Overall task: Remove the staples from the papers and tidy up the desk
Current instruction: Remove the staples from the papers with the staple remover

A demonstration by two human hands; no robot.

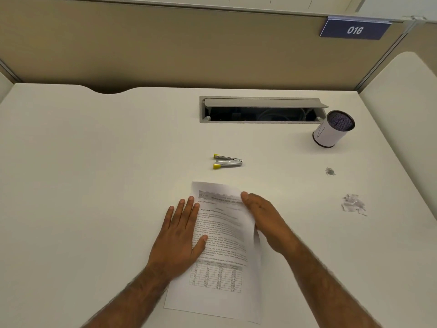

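Matt white desk (94, 162), printed paper sheets (220, 252), shiny metal staple remover (228, 161) with yellow plastic tips.

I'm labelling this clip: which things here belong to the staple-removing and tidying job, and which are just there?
Job: papers, staple remover, staple pile, paper scraps, mesh cup.
Just there: cable hatch, sign 016.

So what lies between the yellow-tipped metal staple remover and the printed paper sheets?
Nothing: in the head view, bare white desk separates staple remover from papers.
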